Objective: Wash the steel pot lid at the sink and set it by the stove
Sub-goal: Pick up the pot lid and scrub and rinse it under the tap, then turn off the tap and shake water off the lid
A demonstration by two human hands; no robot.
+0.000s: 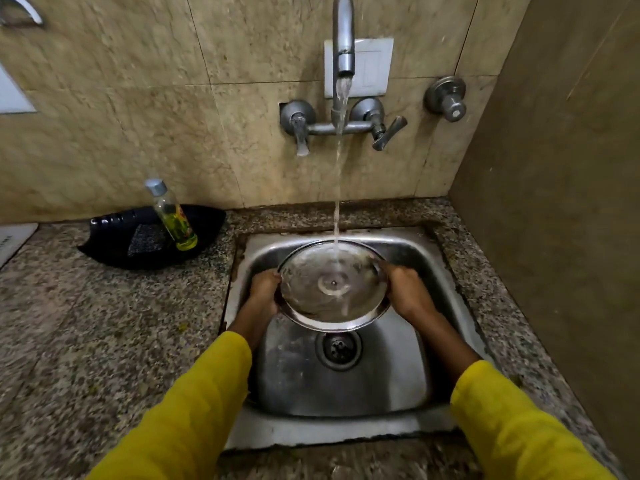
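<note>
Lid (pixel 332 289) was held over sink (pixel 398 375) under tap (pixel 343 46) stream, tilted toward camera. Left hand (pixel 265 291) and right hand (pixel 407 292) had fingers clamped on opposite rims. Soap bottle (pixel 171 216) stood in black tray (pixel 114 233) left.

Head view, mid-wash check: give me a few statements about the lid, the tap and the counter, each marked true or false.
1. Both hands hold the steel lid, left hand and right hand on opposite edges. True.
2. The tap is off. False: water is running from it onto the lid.
3. The lid rests flat on the sink bottom. False: it is held up above the drain.
4. A bottle of yellow-green liquid leans in a black tray left of the sink. True.
5. A scrub pad is in the right hand. False: it lies in the black tray.
</note>
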